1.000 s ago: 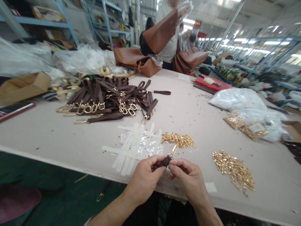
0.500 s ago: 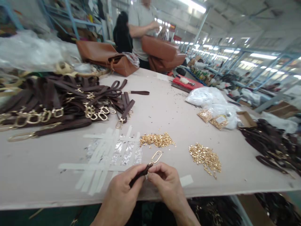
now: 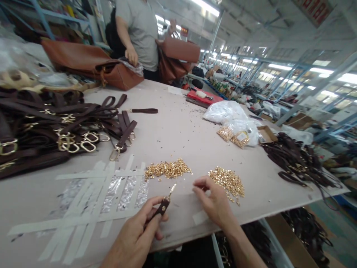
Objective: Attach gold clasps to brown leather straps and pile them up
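My left hand (image 3: pixel 139 230) is closed around a dark brown leather strap (image 3: pixel 162 208) just in front of the table's near edge. A gold rivet shows on the strap's face, and gold hardware (image 3: pixel 172 190) sticks out from its far end, seen edge-on. My right hand (image 3: pixel 216 203) is apart from the strap, beside the right heap of small gold rivet parts (image 3: pixel 227 180). Its thumb and fingertips are drawn together; whatever may be between them is too small to make out. Beyond the strap lies another heap of gold rivet parts (image 3: pixel 169 168).
Brown straps with gold rings (image 3: pixel 89 111) are piled at left, more dark straps (image 3: pixel 298 160) at right. Tape strips (image 3: pixel 92 208) hold clear plastic to the table (image 3: pixel 173 126). Plastic bags (image 3: pixel 225 113) and a red tray (image 3: pixel 205 97) lie farther back. A co-worker (image 3: pixel 139 33) stands among brown bags (image 3: pixel 75 59).
My right hand has left the strap and moved right, to the right heap. The strap has turned, showing its rivet. The view has shifted right; the co-worker's arm has lowered to a bag.
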`<state>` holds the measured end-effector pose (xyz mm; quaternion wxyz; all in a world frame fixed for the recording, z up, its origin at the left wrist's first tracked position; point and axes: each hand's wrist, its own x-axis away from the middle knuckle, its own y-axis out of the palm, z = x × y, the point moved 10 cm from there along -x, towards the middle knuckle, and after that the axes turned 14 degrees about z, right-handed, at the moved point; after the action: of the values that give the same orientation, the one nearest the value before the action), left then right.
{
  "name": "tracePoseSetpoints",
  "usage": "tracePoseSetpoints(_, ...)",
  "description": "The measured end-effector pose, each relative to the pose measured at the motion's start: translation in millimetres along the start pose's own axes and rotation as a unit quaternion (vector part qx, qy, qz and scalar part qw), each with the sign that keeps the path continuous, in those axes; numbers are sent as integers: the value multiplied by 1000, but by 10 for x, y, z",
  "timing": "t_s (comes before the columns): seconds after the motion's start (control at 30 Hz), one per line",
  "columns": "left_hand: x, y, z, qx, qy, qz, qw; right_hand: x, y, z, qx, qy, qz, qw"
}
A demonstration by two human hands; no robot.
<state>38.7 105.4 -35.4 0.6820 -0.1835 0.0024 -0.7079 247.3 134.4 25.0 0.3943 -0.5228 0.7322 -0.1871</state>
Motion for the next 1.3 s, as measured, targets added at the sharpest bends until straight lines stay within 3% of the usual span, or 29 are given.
tracePoseSetpoints(0.1,-50,-117,-74,-13,-37,27,999,-321,-243,425,142,-38,28,989)
tracePoseSetpoints(0.23,-46,-177,-178,-11,-90,21,996,-520,-186,699,219,-71,-26,973)
tracePoseSetpoints(0.47,-63,-124,-165,133,-137,29,981,-588,-5,639,288,-109,-103,946)
tracePoseSetpoints(0.63,-67,21,14,221,-120,-18,968,-706,19,659,260,-104,-137,950)
tracePoseSetpoints(0.73,-75,25,12,221,-123,-8,967,-707,14,650,240,-88,-128,958)
tracePoseSetpoints(0.8,-88,1,-14,216,-128,12,968,-599,32,495,192,-82,-103,973)
tracePoseSetpoints(0.9,-110,-26,-27,204,-120,35,971,-275,79,20,-7,-70,-34,997)
tracePoseSetpoints(1.0,-129,-41,-14,194,-94,49,975,107,214,-473,-154,-86,6,984)
tracePoseSetpoints(1.1,-135,-37,-10,205,-64,51,975,331,352,-780,-190,-118,21,974)
tracePoseSetpoints(1.3,-115,-65,-64,197,-26,79,977,382,342,-909,-159,-152,54,974)
